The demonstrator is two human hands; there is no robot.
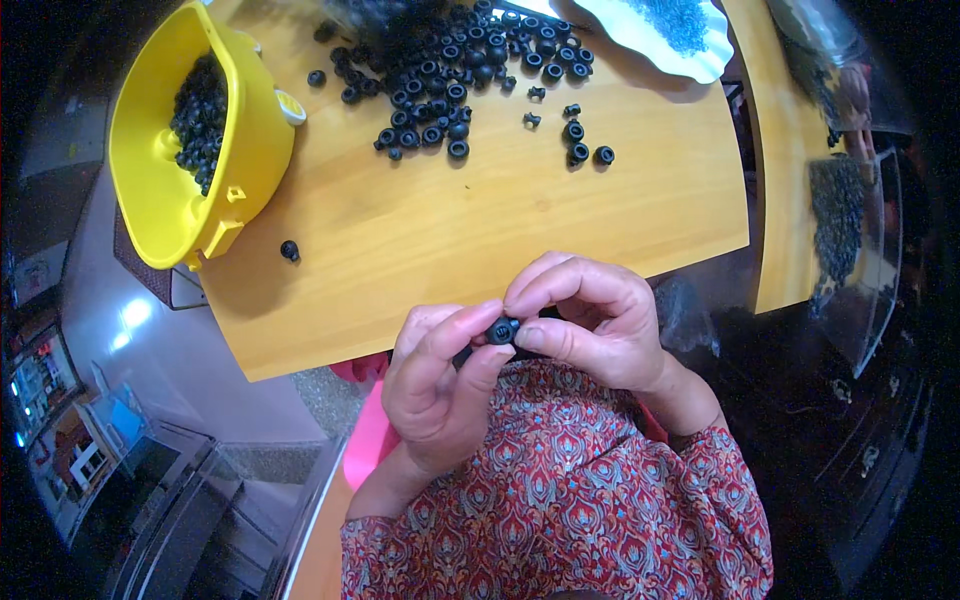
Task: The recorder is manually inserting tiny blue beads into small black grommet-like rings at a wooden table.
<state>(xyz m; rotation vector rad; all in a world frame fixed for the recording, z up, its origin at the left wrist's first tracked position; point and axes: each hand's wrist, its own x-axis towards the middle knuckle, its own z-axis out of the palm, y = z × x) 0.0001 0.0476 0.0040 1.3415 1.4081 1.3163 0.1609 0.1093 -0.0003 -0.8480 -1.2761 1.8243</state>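
Note:
Just off the table's near edge, a small round black plastic part (pixel 502 331) with a ringed face is pinched between both my hands. My left hand (pixel 440 375) grips it from the left with thumb and forefinger. From the right, the thumb and forefinger of my right hand (pixel 595 320) close on its other side; the fingertips partly cover it. On the wooden table (pixel 430 250) lies a loose heap of similar black parts (pixel 430 95), some ring-faced and some smaller. One black part (pixel 290 250) rests alone near the yellow tub.
A yellow plastic tub (pixel 262 130) at the left holds many black pieces (pixel 200 120). At the far right of the table, a white wavy-rimmed tray (pixel 705 65) carries small clear-blue bits (pixel 672 22). Another wooden table (pixel 785 200) stands to the right, with a dark pile beside it.

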